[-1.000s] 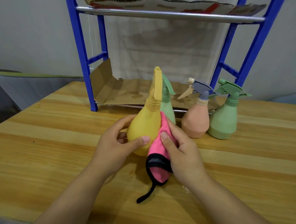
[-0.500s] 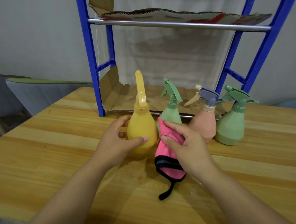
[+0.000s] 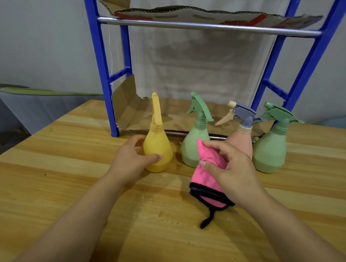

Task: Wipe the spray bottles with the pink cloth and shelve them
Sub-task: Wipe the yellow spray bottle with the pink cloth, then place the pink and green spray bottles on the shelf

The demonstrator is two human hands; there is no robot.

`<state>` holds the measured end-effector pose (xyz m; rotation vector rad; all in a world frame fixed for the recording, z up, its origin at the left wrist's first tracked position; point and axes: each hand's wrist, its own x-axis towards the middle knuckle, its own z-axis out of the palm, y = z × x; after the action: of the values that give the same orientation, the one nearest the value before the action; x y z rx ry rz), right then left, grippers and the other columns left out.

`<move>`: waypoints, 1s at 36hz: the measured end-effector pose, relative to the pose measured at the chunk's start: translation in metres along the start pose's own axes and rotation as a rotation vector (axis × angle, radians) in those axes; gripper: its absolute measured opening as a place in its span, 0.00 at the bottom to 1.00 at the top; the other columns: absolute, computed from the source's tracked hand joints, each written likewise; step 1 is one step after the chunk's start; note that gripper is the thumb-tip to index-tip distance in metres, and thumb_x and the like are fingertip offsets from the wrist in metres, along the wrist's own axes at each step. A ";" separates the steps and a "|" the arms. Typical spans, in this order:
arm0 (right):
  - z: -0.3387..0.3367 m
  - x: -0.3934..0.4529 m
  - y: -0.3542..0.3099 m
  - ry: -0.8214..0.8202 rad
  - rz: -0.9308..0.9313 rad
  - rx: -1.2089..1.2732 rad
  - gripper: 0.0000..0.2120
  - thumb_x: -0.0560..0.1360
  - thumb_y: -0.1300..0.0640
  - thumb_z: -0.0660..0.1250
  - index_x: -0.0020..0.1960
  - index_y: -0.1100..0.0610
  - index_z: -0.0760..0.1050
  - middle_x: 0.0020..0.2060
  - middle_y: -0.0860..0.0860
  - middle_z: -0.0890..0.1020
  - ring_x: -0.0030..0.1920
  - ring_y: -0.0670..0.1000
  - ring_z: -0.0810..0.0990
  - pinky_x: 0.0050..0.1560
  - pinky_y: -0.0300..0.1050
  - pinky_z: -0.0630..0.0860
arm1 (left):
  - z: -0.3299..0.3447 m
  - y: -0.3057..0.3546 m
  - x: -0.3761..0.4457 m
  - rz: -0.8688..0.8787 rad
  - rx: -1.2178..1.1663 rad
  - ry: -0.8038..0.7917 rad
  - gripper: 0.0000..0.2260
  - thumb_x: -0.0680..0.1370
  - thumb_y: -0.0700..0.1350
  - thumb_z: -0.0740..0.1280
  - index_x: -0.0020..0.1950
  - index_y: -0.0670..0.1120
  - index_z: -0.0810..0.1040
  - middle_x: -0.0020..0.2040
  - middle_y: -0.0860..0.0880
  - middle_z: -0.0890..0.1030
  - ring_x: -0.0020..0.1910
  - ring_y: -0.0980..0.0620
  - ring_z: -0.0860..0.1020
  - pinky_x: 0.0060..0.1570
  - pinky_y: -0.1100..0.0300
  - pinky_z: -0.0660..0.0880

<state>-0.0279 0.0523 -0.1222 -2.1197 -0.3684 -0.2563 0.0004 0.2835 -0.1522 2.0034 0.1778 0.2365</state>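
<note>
A left hand [image 3: 130,159] wraps thumb and fingers around the belly of a yellow bottle [image 3: 157,151] standing upright on a wooden table [image 3: 72,183], while the right hand [image 3: 231,168] pinches a bunched pink cloth [image 3: 207,178] just off to that bottle's right — not touching it. Directly behind the cloth stands a green bottle [image 3: 195,143], with a peach bottle [image 3: 242,140] and a second green bottle [image 3: 271,149] beyond the right hand's knuckles — all in front of the blue shelf [image 3: 102,74], lined with cardboard [image 3: 132,110].
</note>
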 end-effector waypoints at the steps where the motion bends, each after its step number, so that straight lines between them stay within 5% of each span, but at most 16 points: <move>1: -0.001 0.001 0.001 0.001 0.003 -0.002 0.22 0.71 0.59 0.73 0.63 0.46 0.74 0.55 0.41 0.79 0.56 0.40 0.76 0.58 0.44 0.76 | 0.001 0.000 0.002 -0.004 -0.005 0.024 0.31 0.66 0.47 0.78 0.66 0.50 0.69 0.58 0.53 0.74 0.56 0.51 0.74 0.49 0.56 0.75; 5: -0.004 0.002 0.002 0.016 0.006 -0.009 0.22 0.70 0.59 0.74 0.61 0.45 0.74 0.53 0.39 0.78 0.55 0.40 0.76 0.57 0.44 0.77 | 0.005 0.002 0.004 -0.024 0.016 0.102 0.29 0.67 0.48 0.77 0.63 0.49 0.69 0.58 0.53 0.73 0.56 0.52 0.74 0.44 0.58 0.74; 12: -0.011 0.004 -0.002 0.077 0.017 -0.069 0.27 0.68 0.55 0.75 0.64 0.47 0.70 0.51 0.37 0.73 0.52 0.39 0.73 0.51 0.34 0.73 | 0.003 0.011 -0.005 -0.031 0.062 0.233 0.32 0.68 0.51 0.76 0.68 0.48 0.68 0.67 0.49 0.72 0.63 0.48 0.73 0.59 0.49 0.74; 16: -0.020 0.000 -0.002 0.116 0.020 -0.119 0.26 0.70 0.50 0.73 0.65 0.52 0.71 0.56 0.45 0.74 0.57 0.46 0.73 0.60 0.46 0.73 | 0.002 0.032 -0.027 0.058 0.018 0.300 0.25 0.69 0.51 0.75 0.63 0.48 0.72 0.61 0.51 0.74 0.58 0.51 0.74 0.54 0.54 0.74; 22: -0.037 -0.009 -0.010 0.145 0.002 0.005 0.12 0.68 0.49 0.74 0.43 0.53 0.74 0.40 0.48 0.79 0.43 0.51 0.78 0.42 0.47 0.75 | 0.018 0.067 -0.062 0.185 -0.018 -0.057 0.14 0.70 0.50 0.74 0.53 0.54 0.77 0.51 0.59 0.78 0.51 0.60 0.76 0.37 0.69 0.71; 27: -0.053 -0.019 -0.012 0.166 -0.014 0.138 0.11 0.68 0.52 0.75 0.43 0.57 0.77 0.39 0.51 0.82 0.42 0.53 0.81 0.42 0.52 0.80 | 0.047 0.078 -0.077 0.252 0.031 -0.350 0.22 0.66 0.53 0.76 0.58 0.58 0.76 0.54 0.61 0.78 0.54 0.62 0.75 0.48 0.65 0.74; 32: -0.065 -0.025 -0.008 0.186 -0.017 0.129 0.11 0.70 0.52 0.73 0.39 0.58 0.74 0.34 0.47 0.78 0.36 0.45 0.77 0.36 0.44 0.75 | 0.061 0.082 -0.080 0.338 0.074 -0.278 0.07 0.68 0.47 0.75 0.42 0.52 0.79 0.41 0.54 0.82 0.43 0.53 0.80 0.46 0.52 0.78; 36: -0.079 -0.029 0.000 0.200 -0.011 0.138 0.15 0.71 0.54 0.73 0.38 0.63 0.70 0.32 0.54 0.73 0.33 0.48 0.71 0.31 0.40 0.71 | 0.060 0.092 -0.081 0.432 0.094 -0.227 0.05 0.72 0.43 0.73 0.42 0.52 0.79 0.40 0.54 0.81 0.41 0.56 0.79 0.46 0.54 0.77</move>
<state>-0.0584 -0.0195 -0.0891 -1.9371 -0.2726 -0.4333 -0.0612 0.1732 -0.1015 2.1272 -0.3985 0.2749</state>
